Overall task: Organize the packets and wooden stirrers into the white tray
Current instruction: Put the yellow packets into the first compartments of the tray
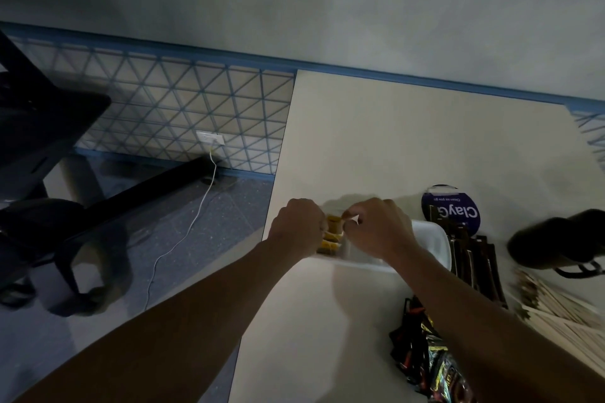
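While both hands (296,228) (376,231) are pinching yellow packets (334,229) at the tray's (432,239) left end, fingers curled shut, the packets are looking light and floppy, best held by their edges.

Left hand (299,227) and right hand (376,227) pinching yellow packets (334,228) at white tray (432,240), dark packets (422,347) nearby

table (393,141) (cream) | white tray (432,239) | dark packets (422,347) | stirrers, probably (556,311)
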`<state>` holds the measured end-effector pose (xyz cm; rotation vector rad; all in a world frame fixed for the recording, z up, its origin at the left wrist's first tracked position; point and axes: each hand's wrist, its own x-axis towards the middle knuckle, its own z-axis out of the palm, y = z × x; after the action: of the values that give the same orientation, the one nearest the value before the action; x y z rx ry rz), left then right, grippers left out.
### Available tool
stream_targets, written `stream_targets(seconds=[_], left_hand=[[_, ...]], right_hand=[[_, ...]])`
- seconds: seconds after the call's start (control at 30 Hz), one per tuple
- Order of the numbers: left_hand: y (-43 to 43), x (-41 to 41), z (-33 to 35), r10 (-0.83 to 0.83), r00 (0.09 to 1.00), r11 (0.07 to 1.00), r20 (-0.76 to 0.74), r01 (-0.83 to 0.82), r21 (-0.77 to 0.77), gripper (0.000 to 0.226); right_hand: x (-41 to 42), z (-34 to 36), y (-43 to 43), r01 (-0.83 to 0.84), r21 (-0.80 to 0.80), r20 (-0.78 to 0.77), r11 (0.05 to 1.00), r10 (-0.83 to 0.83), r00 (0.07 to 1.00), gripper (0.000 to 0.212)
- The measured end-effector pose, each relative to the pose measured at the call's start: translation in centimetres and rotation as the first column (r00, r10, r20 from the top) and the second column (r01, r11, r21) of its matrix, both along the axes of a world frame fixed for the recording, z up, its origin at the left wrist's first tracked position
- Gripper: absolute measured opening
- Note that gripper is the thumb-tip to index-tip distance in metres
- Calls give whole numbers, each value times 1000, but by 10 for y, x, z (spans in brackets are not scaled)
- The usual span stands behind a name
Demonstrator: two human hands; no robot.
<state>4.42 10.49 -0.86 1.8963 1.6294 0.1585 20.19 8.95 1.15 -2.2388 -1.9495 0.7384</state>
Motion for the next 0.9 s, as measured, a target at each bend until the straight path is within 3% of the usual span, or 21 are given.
stream_targets(seconds=[0.2, 0.4, 0.73, 0.9], left_hand=[[-2, 1, -4, -24, 1000, 1000, -19, 24, -3, 14], [-1, 3, -4, -40, 998, 999, -57, 41, 17, 16], [0, 3, -8, -40, 997, 999, -61, 42, 29, 19], [2, 3, -9, 0, 1000, 999, 26, -1, 39, 20]], right_hand=[[-9, -6, 0, -136, -25, 201, 990, 138, 970, 30], [-19, -12, 0, -123, -56, 366, 991, 134, 921, 22], [-17, -13, 1, -95, -87, 249, 992, 114, 962, 27], [-2, -12, 0, -108, 68, 196, 992, 93, 976, 18]])
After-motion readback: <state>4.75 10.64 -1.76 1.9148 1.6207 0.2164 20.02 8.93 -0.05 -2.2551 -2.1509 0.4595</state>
